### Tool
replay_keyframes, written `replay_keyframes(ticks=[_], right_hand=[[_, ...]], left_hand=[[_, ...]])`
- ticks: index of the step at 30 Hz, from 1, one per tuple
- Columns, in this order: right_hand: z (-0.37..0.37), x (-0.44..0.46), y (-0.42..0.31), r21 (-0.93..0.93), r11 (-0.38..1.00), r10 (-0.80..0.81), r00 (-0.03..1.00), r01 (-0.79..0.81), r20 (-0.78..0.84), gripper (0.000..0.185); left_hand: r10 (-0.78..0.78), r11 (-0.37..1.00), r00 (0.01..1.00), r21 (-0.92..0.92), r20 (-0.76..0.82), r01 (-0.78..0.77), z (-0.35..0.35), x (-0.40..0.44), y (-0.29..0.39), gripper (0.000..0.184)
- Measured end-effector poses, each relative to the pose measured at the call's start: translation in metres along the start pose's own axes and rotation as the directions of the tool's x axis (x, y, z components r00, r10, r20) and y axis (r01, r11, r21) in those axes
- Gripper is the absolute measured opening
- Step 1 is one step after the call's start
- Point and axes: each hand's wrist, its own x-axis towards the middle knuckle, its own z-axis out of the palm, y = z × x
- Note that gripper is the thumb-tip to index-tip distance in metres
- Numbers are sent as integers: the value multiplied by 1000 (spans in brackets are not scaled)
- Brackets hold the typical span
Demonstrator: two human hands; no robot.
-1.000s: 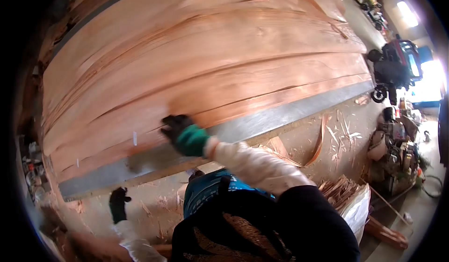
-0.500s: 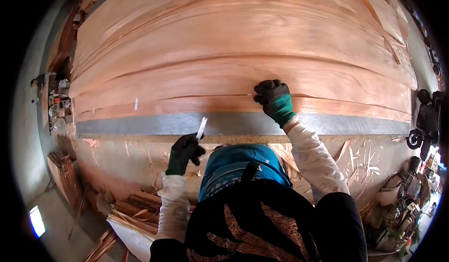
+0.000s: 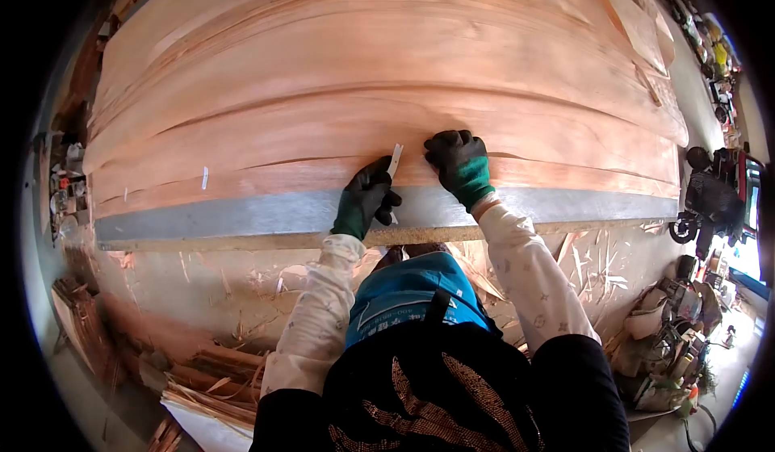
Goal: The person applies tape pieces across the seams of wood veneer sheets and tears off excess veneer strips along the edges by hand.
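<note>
The left hand (image 3: pixel 365 198), in a black glove with a green cuff, is closed around a thin, flat white strip (image 3: pixel 396 160) over the near edge of the broad, reddish-tan wood veneer sheet (image 3: pixel 355 56). The right hand (image 3: pixel 458 165), gloved alike, is near it but apart, its fingers curled against the sheet; whether they pinch anything, I cannot tell. The sheet lies on the smooth grey worktop (image 3: pixel 242 212), rippled, streaked darker along the grain and split lengthwise close to its near edge, the hands hiding part of that split. Small white tabs (image 3: pixel 205 178) sit toward the sheet's left end. On its near side, a blue printed apron (image 3: pixel 420 286) blocks some of the floor and its pale wood splinters (image 3: pixel 615 278). Past its right end stands a dark wheeled vehicle (image 3: pixel 717 206).
</note>
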Motion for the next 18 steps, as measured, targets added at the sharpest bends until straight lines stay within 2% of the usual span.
replay_keyframes(ticks=[1,4,5,6,8,10,11,13,14,15,16,17,18], right_hand=[[0,-1,-1,28,1000,1,1000,0,-25,18],[-11,0,-16,0,996,90,995,-90,34,20],[-17,-4,-28,-138,990,-29,995,15,-98,30],[-7,-7,-30,-80,990,-127,979,115,-161,35],[6,-15,-50,-275,927,-282,957,256,-62,36],[32,-19,-59,-160,969,-204,975,188,-91,40],[34,-25,-60,-213,958,-209,976,193,-55,46],[50,-30,-58,-186,963,-206,978,197,-35,52],[53,-34,-55,-281,932,-247,969,231,-22,52],[65,-35,-58,-363,908,-214,976,209,28,50],[84,-37,-57,-328,925,-210,978,192,-20,50],[105,-33,-56,-299,941,-166,986,158,-3,48],[103,-29,-64,-350,935,-54,998,64,38,46]], left_hand=[[-35,999,999,8,-14,35,0,7,-5,42],[11,1000,999,-14,-38,-11,5,-3,-6,40],[-2,1000,999,5,-42,2,5,-2,-5,41],[-14,1000,999,20,-47,15,4,-1,-5,42],[-18,999,998,29,-55,19,6,-4,-4,43],[13,1000,998,27,-57,-11,10,-12,1,45],[177,978,977,133,-120,-160,0,9,-37,47],[305,948,950,116,-73,-296,1,-27,-30,43],[387,649,916,674,108,-354,-20,-27,-31,31],[678,234,664,763,316,-602,-52,-12,-50,28],[98,876,961,480,-260,41,-36,-46,2,31],[127,871,919,485,-374,77,-65,-46,7,36],[185,849,872,521,-453,90,-86,-49,16,31]])
